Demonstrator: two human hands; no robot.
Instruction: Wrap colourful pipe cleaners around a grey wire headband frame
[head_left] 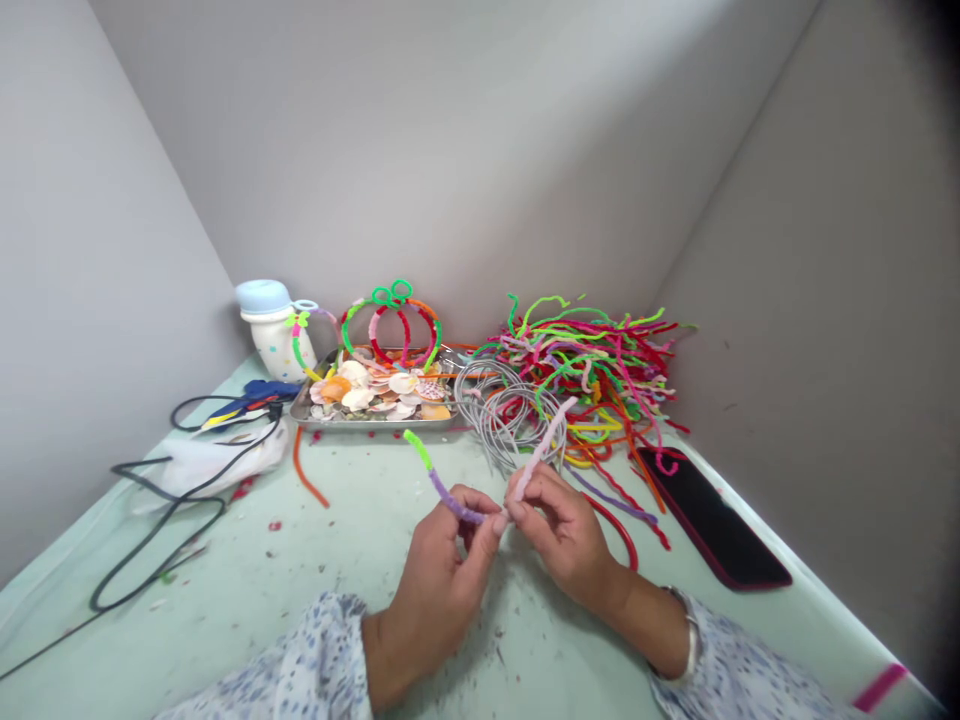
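My left hand (446,575) pinches a curved pipe cleaner (448,497), purple along its length with a bright green tip pointing up and left. My right hand (566,535) is closed on a pale pink pipe cleaner (546,440) that sticks up past the fingers. Thumbs and fingertips meet at the middle, where the purple and pink parts come together. Whether they are joined there is hidden by the fingers. Both hands are just above the table, in front of a coil of grey wire (499,420).
Behind stand a metal tray (367,425) of seashells (360,385), pipe-cleaner rings (386,335) and a white bottle (274,340). A heap of coloured pipe cleaners (592,360) lies back right, near a phone (720,520). A black cable (161,555), blue-handled tool (262,392) and plastic bag (217,460) lie left.
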